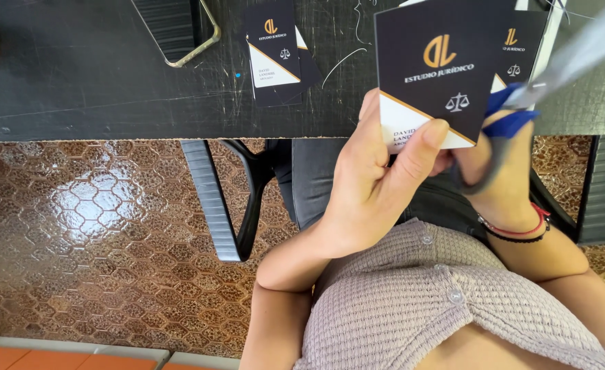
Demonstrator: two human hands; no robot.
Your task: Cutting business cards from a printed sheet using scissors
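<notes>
The left hand (377,185) pinches a dark rectangular card with a gold emblem and white corner (434,68) between thumb and fingers, holding it just over the near edge of the scratched black table (110,82). Beside it the right hand (497,164) is closed through the blue handles of grey-bladed scissors (521,103), blades reaching toward the table's right edge. More matching cards (278,51) and a gold-rimmed phone (175,27) lie near the far edge. Below spreads glossy brown hexagon-tiled floor (90,233).

Matt dark paper card (434,65), scissors (521,113) of grey metal with blue plastic handles — scratched black tabletop (97,89), glossy floor tiles (90,233).
</notes>
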